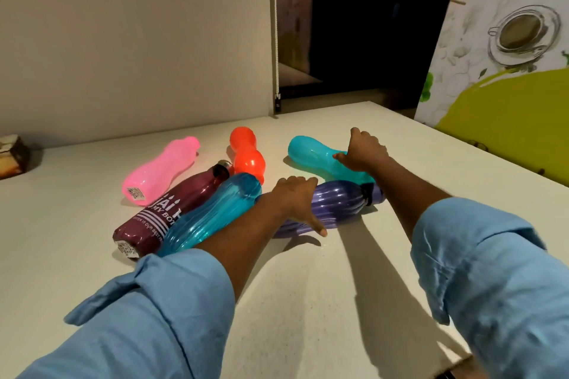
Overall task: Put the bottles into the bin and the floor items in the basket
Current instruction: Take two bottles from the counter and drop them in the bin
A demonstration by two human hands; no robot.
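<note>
Several bottles lie on their sides on a white counter. My left hand grips the ribbed purple bottle around its middle. My right hand closes over the waist of the teal bottle. Under my left forearm lies a blue ribbed bottle, with a maroon printed bottle beside it. A pink bottle and an orange-red bottle lie further back. No bin or basket is in view.
A beige wall rises behind the counter, with a dark opening at the back right. A printed panel with a teacup picture leans at the right. A small brown object sits at the far left edge.
</note>
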